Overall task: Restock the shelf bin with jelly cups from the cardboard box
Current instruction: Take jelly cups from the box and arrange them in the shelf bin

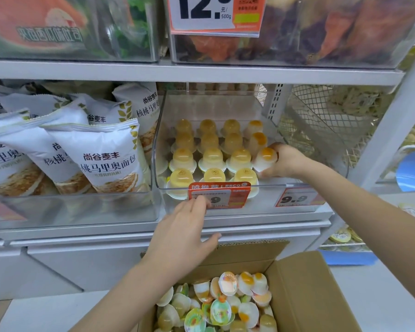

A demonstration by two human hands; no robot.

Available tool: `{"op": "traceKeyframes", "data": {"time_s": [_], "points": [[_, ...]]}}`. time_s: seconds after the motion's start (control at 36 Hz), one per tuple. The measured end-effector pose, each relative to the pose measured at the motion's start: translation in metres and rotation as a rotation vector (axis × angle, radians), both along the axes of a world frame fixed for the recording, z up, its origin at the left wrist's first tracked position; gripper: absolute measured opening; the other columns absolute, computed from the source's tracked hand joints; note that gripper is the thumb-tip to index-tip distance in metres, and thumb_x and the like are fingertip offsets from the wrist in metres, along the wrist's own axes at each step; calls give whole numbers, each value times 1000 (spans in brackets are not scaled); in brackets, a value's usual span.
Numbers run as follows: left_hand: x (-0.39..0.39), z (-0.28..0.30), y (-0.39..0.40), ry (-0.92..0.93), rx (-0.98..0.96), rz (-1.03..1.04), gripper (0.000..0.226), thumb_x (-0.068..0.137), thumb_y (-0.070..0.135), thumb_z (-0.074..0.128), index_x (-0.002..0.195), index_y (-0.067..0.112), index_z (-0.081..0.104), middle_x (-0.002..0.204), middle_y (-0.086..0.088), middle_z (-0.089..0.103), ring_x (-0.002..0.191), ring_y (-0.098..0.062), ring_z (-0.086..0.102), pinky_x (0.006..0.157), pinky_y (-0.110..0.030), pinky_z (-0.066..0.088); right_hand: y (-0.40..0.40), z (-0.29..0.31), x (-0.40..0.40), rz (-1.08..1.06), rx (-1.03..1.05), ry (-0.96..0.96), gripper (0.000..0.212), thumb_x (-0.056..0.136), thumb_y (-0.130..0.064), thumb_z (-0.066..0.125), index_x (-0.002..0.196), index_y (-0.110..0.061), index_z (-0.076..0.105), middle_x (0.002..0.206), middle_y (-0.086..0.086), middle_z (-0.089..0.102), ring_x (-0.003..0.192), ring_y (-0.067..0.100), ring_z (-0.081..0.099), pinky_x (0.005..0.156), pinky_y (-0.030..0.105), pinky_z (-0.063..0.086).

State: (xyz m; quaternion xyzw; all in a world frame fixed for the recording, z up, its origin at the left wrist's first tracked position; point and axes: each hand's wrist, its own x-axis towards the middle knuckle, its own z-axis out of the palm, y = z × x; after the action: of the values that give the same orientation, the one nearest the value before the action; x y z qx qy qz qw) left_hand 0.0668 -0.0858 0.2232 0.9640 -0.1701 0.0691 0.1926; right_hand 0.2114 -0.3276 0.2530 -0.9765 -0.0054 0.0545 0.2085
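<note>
A jelly cup (265, 158) is clamped in the right hand (284, 161) inside the shelf bin (268, 196); left hand (185, 232) is spread loose, nothing held.

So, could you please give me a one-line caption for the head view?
Right hand sets a jelly cup into the clear shelf bin; left hand touches its front above the cardboard box.

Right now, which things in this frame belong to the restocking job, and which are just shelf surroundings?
Job:
clear plastic shelf bin
white-and-orange jelly cup gripped by right hand
brown cardboard box of loose cups
left hand touching the bin front

Surroundings:
white bread bags
orange price tag
metal mesh basket
</note>
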Motion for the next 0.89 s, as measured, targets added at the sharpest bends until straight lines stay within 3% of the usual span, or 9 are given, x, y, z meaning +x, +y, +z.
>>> {"op": "traceKeyframes", "data": {"time_s": [0.14, 0.19, 0.28, 0.36, 0.47, 0.53, 0.64, 0.81, 0.89], "points": [[-5, -5, 1, 0, 2, -15, 48, 87, 51, 53, 125, 30, 34, 128, 17, 43, 119, -3, 42, 84, -21, 41, -6, 2, -3, -2, 37, 43, 75, 66, -25, 84, 130, -14, 46, 122, 4, 56, 111, 24, 54, 93, 34, 46], [-7, -9, 3, 9, 15, -17, 50, 87, 51, 53, 127, 30, 32, 130, 17, 41, 120, -4, 42, 81, -20, 40, -12, 11, -11, -27, 109, 11, 77, 67, -24, 84, 133, -15, 45, 124, 4, 56, 108, 21, 55, 91, 33, 46], [-12, -15, 9, 31, 37, -20, 52, 87, 51, 53, 129, 29, 31, 130, 16, 41, 120, -5, 42, 82, -20, 40, -17, 31, -36, -60, 105, -188, 61, 75, -24, 79, 129, -15, 51, 116, -3, 54, 102, 13, 52, 83, 24, 39], [-19, -22, 14, 56, 33, -24, 48, 88, 48, 54, 128, 29, 34, 129, 15, 43, 120, -6, 42, 84, -21, 41, -14, 42, -76, -45, 250, -413, 38, 80, -17, 74, 114, -20, 59, 110, -6, 60, 94, 13, 61, 75, 18, 46], [-32, -42, 19, 155, 71, -50, 46, 91, 43, 52, 131, 27, 34, 132, 13, 43, 122, -7, 42, 88, -23, 43, -2, 28, -132, 120, 374, -481, 27, 84, -1, 64, 104, -19, 62, 98, -10, 60, 87, 6, 59, 76, 15, 52], [-39, -60, 23, 226, 108, -73, 48, 92, 40, 51, 133, 26, 33, 133, 10, 43, 121, -9, 44, 89, -24, 44, 4, 4, -153, 232, 341, -403, 29, 85, 3, 59, 103, -18, 63, 97, -10, 60, 87, 7, 59, 75, 16, 51], [-53, -111, 33, 373, 179, -80, 44, 92, 36, 52, 131, 23, 36, 127, 5, 46, 117, -14, 45, 88, -28, 46, 11, -66, -177, 341, 236, -33, 31, 86, -1, 60, 105, -26, 60, 102, -11, 61, 87, 7, 58, 76, 20, 49], [-61, -191, 50, 623, 212, 33, 41, 83, 21, 58, 120, 20, 42, 117, 0, 48, 109, -22, 50, 83, -36, 48, -9, -179, -178, 328, -17, 382, 33, 86, -12, 62, 116, -21, 55, 101, -4, 53, 80, 5, 47, 65, 14, 36], [-65, -221, 55, 691, 231, 80, 45, 82, 15, 55, 125, 20, 41, 122, -3, 49, 109, -25, 51, 84, -39, 48, -16, -220, -179, 264, -68, 497, 37, 87, -10, 61, 121, -19, 52, 114, 5, 53, 82, 10, 44, 68, 22, 36]]}}
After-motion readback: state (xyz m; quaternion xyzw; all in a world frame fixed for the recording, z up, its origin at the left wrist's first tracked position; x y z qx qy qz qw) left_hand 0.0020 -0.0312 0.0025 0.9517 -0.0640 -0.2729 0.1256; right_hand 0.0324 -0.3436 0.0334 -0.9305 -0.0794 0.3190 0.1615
